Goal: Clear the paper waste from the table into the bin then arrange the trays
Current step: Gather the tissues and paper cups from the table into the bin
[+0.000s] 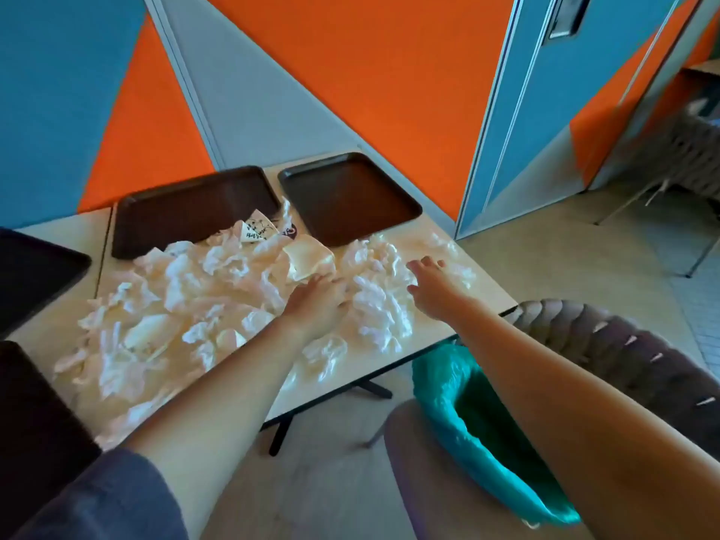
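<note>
Both the left hand [317, 296] and right hand [430, 280] lie spread on crumpled napkins [187, 290]; they look light and squashy, so scoop up big bunches.

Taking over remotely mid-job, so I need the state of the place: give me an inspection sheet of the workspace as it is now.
Surface: light table, mostly covered with paper.
Job's things: crumpled paper waste spread across the table; two brown trays at the back, left tray with paper spilling onto its near edge, right tray bare; bin with teal liner below the table's near right edge.
Clutter: two dark trays at the left edge, partly out of frame.
Grippers: left hand flat on the paper; right hand reaching over the paper, fingers spread.
Cables: nothing seen.
Surroundings: padded chair beside the bin; orange, blue and grey wall.
</note>
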A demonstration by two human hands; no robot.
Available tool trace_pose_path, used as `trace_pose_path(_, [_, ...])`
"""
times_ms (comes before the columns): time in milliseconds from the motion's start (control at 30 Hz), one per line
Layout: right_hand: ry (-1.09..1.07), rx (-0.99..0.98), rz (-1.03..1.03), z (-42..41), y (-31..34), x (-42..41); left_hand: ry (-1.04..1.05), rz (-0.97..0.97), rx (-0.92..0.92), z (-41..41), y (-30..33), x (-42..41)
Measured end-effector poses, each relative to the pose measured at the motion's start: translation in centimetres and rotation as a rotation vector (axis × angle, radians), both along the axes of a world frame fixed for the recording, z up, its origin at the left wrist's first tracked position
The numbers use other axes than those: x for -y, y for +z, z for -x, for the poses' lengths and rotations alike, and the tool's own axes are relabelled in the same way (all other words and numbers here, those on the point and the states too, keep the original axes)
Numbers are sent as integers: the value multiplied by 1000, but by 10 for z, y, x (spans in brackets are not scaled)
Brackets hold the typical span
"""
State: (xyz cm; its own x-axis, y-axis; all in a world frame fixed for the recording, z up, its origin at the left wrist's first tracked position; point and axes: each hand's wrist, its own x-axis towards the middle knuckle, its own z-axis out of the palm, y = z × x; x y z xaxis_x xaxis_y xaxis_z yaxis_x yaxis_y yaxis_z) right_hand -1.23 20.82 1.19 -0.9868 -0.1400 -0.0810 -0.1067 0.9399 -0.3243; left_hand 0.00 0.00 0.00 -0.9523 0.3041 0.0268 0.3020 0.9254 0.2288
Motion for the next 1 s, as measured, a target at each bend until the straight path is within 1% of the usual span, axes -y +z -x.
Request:
trace_pose_path(100, [43, 86, 3, -2, -24, 0, -90, 27, 92, 0, -27, -12])
trace_pose_path(167, [82, 132, -3, -4, -45, 0, -95, -25, 175, -2, -45, -22])
trace_pose_path(233, [102, 169, 7, -4, -62, 1, -126, -99, 211, -1, -62, -31])
trace_pose_path(300, [94, 212, 24, -4, -75, 5, -203, -93, 223, 0, -79, -37])
trace_pose_path(367, [82, 253, 45, -5, -91, 9, -234, -81, 286, -5, -92, -38])
trace_pose_path(433, [45, 255, 60, -7, -104, 14, -247, -132, 304, -8, -105, -34])
trace_pose_path(500, [-45, 253, 92, -7, -108, 16, -260, -180, 269, -11, -110, -30])
trace_pose_path(567, [-120, 263, 79, -2, -104, 19, -270, -187, 267, -6, -111, -23])
trace_pose_path(667, [-153, 243, 67, 5, -99, 22, -275, -238, 290, 5, -104, -15])
trace_pose_path(767, [-220, 172, 118, 11, -89, 26, -275, -332, 289, 19, -88, -10])
trace_pose_path(867, [-314, 61, 241, 15, -73, 30, -263, -435, 183, 34, -66, -6])
trace_pose_path(1000, [-319, -54, 283, 20, -53, 35, -228, -491, 51, 56, -44, 2])
